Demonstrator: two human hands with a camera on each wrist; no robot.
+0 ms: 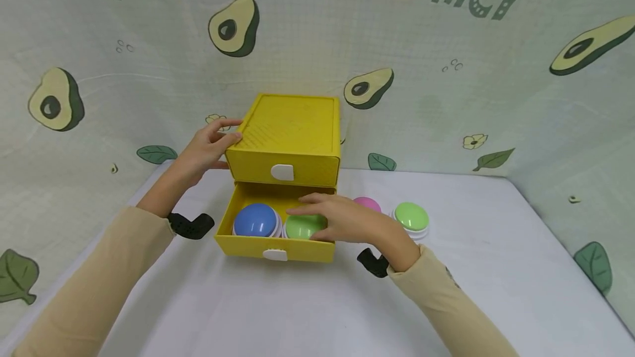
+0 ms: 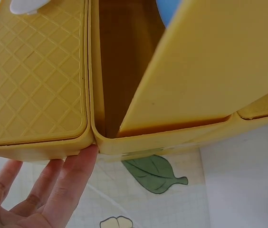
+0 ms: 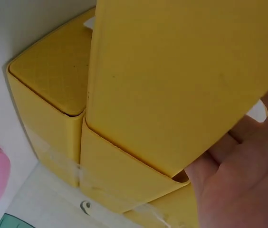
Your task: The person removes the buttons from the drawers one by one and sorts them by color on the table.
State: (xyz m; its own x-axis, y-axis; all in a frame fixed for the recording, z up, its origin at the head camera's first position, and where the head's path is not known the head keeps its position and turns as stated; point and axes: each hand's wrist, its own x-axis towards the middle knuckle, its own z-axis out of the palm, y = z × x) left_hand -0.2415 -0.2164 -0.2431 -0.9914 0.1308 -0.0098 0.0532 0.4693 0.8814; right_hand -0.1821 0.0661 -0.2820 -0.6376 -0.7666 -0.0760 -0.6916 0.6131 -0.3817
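A yellow drawer unit (image 1: pixel 290 125) stands on the table with its lower drawer (image 1: pixel 243 247) pulled out. My left hand (image 1: pixel 205 145) rests against the unit's upper left side, fingers extended; its fingertips also touch the yellow casing in the left wrist view. Inside the drawer sit a blue-domed round piece (image 1: pixel 255 220) with a white base and a green-domed one (image 1: pixel 300 227) to its right. My right hand (image 1: pixel 347 218) reaches over the drawer's right side and holds the green-domed piece between fingers and thumb, covering part of it.
Right of the unit, a pink dome (image 1: pixel 367 203) is partly hidden behind my right hand. Another green-domed piece (image 1: pixel 412 217) stands beside it on the white table (image 1: pixel 496 269). An avocado-print cloth (image 1: pixel 307 26) hangs close behind the unit. The closed upper drawer has a white tab (image 1: pixel 282 172).
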